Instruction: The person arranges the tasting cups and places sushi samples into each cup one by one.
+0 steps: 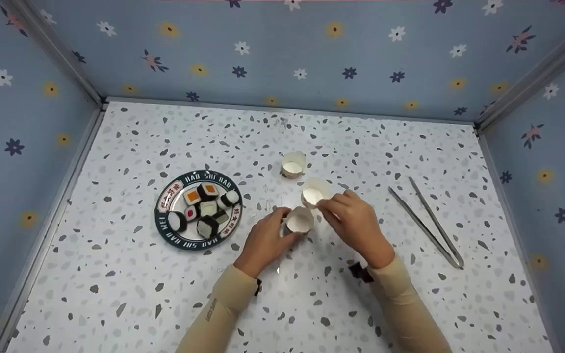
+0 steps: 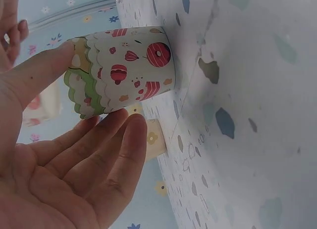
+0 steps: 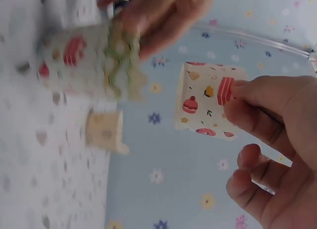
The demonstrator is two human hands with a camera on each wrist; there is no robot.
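Three paper baking cups with scalloped rims are on or above the speckled table. My left hand [image 1: 268,238] holds the nearest one, a white cupcake liner [image 2: 129,66] printed with donuts and cake slices, with thumb and fingers on opposite sides of its rim. A green scalloped edge inside that rim shows a second liner nested there. Between thumb and forefinger, my right hand [image 1: 353,220] pinches a cream cupcake liner [image 3: 210,100] by its edge, raised off the table. Farther back stands another cupcake liner [image 1: 293,165], open side up.
On the left, a round plate [image 1: 165,235] with a dark lettered rim carries several sushi pieces [image 1: 208,208]. Metal tongs [image 1: 432,230] lie spread on the right. Blue flowered panels [image 1: 282,54] enclose the table at the back and both sides.
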